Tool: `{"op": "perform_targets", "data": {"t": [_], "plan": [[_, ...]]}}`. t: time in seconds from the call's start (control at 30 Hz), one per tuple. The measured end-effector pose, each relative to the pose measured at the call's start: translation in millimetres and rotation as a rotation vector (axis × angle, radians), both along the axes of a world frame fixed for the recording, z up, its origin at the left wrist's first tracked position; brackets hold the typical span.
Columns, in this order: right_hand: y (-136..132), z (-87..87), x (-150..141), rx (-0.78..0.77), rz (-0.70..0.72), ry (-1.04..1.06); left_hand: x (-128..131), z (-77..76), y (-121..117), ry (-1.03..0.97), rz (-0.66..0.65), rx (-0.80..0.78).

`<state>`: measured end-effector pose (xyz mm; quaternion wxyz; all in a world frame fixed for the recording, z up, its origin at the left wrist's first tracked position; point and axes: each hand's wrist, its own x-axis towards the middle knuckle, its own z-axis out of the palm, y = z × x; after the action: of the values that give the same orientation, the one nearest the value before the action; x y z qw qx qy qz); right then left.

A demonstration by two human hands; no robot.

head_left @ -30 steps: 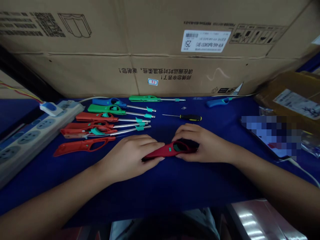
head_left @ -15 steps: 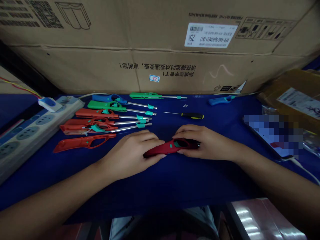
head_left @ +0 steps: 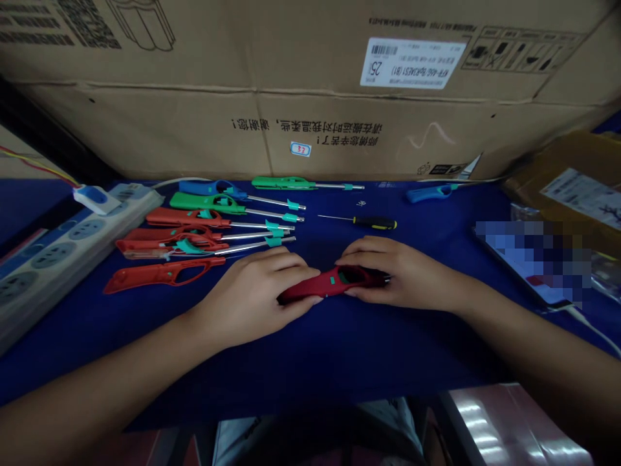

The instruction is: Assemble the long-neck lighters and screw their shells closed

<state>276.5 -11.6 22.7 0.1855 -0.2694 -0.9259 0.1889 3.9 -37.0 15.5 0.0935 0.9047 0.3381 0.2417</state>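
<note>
Between my two hands is a red long-nosed lighter (head_left: 320,285), held level just over the blue tabletop. My left hand (head_left: 262,291) is closed round its handle end, thumb and fingers on opposite sides. My right hand (head_left: 392,268) pinches the front end near the trigger opening and covers most of the nozzle side. Beyond the hands lies a black and yellow screwdriver (head_left: 373,222). To the left rest several more lighters, among them a green lighter (head_left: 206,203), a blue lighter (head_left: 208,189) and an opened red lighter (head_left: 160,249), plus a loose red handle shell (head_left: 155,275).
A white power strip (head_left: 72,252) runs along the left side. A large cardboard box (head_left: 310,110) walls off the back, with another green lighter (head_left: 284,184) before it. At right are a blue handle piece (head_left: 429,193), a phone on a cable (head_left: 524,272) and a taped package (head_left: 572,188).
Both hands keep their grip on the red lighter, which has barely moved. The view has shifted very slightly.
</note>
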Motion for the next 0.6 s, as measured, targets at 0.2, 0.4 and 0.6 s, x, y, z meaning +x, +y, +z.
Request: {"op": "perform_targets", "data": {"t": [0.2, 0.4, 0.6], "plan": [[-0.8, -2.5, 0.3, -0.131, -0.036, -0.013, 0.4, 1.0, 1.1, 0.037, 0.011, -0.069], [-1.8, -1.2, -2.7, -0.22, -0.07, 0.015, -1.0, 0.7, 0.2, 0.032, 0.051, -0.143], [-3.7, 0.3, -4.7, -0.239, -0.102, 0.026, -1.1, -2.5, 0.7, 0.0, 0.078, -0.186]]}}
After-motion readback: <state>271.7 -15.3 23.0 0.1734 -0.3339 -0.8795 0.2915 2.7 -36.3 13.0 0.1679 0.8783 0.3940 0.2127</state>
